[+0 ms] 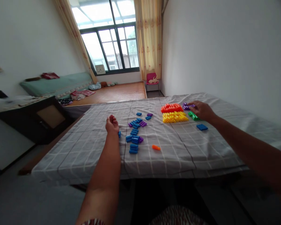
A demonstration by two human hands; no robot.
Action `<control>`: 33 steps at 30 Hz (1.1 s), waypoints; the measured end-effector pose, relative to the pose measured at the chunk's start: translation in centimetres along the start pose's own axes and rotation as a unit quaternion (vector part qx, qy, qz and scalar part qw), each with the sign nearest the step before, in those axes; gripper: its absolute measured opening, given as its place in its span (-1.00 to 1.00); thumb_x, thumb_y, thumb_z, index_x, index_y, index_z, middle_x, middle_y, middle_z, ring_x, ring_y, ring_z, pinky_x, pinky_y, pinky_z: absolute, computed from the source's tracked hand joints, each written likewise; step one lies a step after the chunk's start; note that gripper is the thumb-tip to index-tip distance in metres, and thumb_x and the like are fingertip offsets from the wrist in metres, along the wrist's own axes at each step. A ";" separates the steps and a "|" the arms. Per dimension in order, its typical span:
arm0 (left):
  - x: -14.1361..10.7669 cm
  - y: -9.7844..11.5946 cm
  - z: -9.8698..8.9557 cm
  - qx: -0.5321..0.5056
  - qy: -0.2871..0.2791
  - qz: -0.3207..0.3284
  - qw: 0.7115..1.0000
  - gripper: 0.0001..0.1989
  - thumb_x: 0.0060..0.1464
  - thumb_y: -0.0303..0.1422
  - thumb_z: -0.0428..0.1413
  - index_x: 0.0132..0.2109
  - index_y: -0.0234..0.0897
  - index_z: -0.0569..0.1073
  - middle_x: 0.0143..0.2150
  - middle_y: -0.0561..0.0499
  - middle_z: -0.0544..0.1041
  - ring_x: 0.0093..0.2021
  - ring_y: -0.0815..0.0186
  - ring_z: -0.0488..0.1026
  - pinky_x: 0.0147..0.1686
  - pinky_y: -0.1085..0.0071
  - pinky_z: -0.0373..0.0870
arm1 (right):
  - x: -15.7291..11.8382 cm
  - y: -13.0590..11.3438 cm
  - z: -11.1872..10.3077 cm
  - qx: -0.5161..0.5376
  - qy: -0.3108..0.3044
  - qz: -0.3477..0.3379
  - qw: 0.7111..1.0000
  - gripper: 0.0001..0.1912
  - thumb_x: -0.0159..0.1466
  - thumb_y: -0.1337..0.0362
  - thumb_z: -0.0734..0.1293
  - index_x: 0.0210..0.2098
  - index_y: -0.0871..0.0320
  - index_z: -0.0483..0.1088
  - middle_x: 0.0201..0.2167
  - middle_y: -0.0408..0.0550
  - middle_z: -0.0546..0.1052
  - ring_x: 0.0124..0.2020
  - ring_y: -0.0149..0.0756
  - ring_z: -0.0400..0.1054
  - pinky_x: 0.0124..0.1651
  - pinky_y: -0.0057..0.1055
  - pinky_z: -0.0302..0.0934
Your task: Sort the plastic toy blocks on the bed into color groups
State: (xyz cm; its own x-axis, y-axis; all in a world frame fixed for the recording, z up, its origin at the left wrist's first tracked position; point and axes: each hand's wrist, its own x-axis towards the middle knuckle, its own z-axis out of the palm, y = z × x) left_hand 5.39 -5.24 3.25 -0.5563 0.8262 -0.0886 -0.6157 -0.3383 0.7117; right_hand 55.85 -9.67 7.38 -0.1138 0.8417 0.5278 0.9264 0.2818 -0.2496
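My right hand [201,110] reaches to the far right of the cloth, its fingers pinched on a purple plastic piece [192,106] beside a small purple cluster [185,106]. Just below it lie green pieces [193,116]. Left of these sit a red stack [171,107] and a yellow stack [175,117] of tube-like plastic pieces. My left hand [112,124] rests on the cloth with loosely curled fingers and nothing visible in them. A blue piece [119,134] lies against its wrist side. Scattered blue pieces [134,132] mix with purple pieces [142,123] to its right.
A grey checked cloth [96,156] covers the table. An orange piece [156,147] lies near the front, and a flat blue group [202,127] at the right. Beyond the table are a low wooden bed [124,90] and a pink chair [151,77]; a dark cabinet [44,115] stands left.
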 end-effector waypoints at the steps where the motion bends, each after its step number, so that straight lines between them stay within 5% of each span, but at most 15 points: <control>1: 0.2 0.0 -0.3 -0.010 0.015 -0.010 1.000 -0.76 0.23 -0.35 -0.06 -0.34 -0.33 0.42 -0.50 0.07 0.38 -0.56 0.59 0.31 -0.63 0.75 0.18 | 0.2 -2.7 0.8 0.028 -0.017 -0.031 0.999 -0.68 0.25 0.24 0.22 -0.07 0.18 0.47 -0.11 0.09 0.54 -0.28 -0.20 0.44 -0.11 -0.29 0.28; 8: 0.5 -0.7 -1.4 0.026 0.035 -0.031 0.999 -0.73 0.24 -0.31 -0.06 -0.31 -0.32 0.46 -0.54 0.09 0.34 -0.62 0.61 0.27 -0.63 0.74 0.18 | -0.8 -20.9 8.7 0.194 -0.150 -0.265 0.933 -0.71 0.27 0.27 0.26 -0.03 0.11 0.44 -0.09 0.02 0.52 -0.28 -0.30 0.42 -0.14 -0.35 0.27; 14: -0.6 -1.6 -0.6 -0.051 -0.006 -0.086 0.995 -0.73 0.25 -0.36 -0.07 -0.32 -0.35 0.46 -0.47 0.03 0.40 -0.55 0.59 0.34 -0.59 0.73 0.26 | 0.0 -30.0 13.9 0.168 -0.203 -0.287 0.921 -0.58 0.14 0.20 0.42 -0.01 0.14 0.39 -0.11 0.07 0.52 -0.11 -0.14 0.39 -0.03 -0.26 0.24; 20: -0.7 -1.9 -0.2 -0.051 -0.067 -0.098 0.992 -0.72 0.26 -0.34 -0.05 -0.32 -0.35 0.48 -0.41 -0.03 0.46 -0.51 0.55 0.39 -0.55 0.70 0.31 | 1.1 -31.7 17.1 0.178 -0.225 -0.216 0.933 -0.56 0.09 0.21 0.46 -0.06 0.13 0.35 -0.22 0.00 0.53 -0.22 -0.20 0.42 -0.17 -0.33 0.26; 24: 0.0 -1.4 -0.8 -0.055 -0.062 -0.059 0.995 -0.69 0.27 -0.32 -0.10 -0.27 -0.32 0.50 -0.39 -0.03 0.47 -0.50 0.56 0.39 -0.52 0.69 0.31 | 1.8 -30.4 15.9 0.155 -0.207 -0.212 0.943 -0.55 0.09 0.26 0.44 -0.03 0.13 0.36 -0.15 0.00 0.53 -0.13 -0.22 0.38 -0.10 -0.34 0.23; 27: 0.2 -1.3 -1.2 -0.060 -0.046 -0.048 0.996 -0.68 0.27 -0.32 -0.12 -0.24 -0.32 0.50 -0.40 -0.02 0.47 -0.51 0.56 0.37 -0.52 0.68 0.31 | 0.8 -29.4 13.5 0.147 -0.180 -0.268 0.935 -0.60 0.18 0.12 0.39 0.00 0.09 0.40 -0.03 0.03 0.50 0.02 -0.17 0.31 0.02 -0.27 0.17; 33: -0.2 -1.5 -1.2 -0.076 -0.042 -0.064 0.994 -0.73 0.24 -0.34 -0.09 -0.26 -0.34 0.47 -0.42 0.00 0.46 -0.50 0.55 0.37 -0.54 0.67 0.29 | -4.0 -27.5 11.5 0.140 -0.221 -0.461 0.848 -0.54 0.27 -0.04 0.26 0.10 -0.03 0.37 0.12 -0.04 0.43 0.20 -0.10 0.17 0.19 -0.10 -0.01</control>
State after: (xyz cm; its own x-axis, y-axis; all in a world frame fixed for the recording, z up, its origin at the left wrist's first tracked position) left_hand 5.75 -5.43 1.34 -0.4232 0.8994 -0.1091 -0.7590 -0.2863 0.5848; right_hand 26.68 -15.53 2.80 -0.9237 0.2778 0.2638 0.2569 0.9600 -0.1114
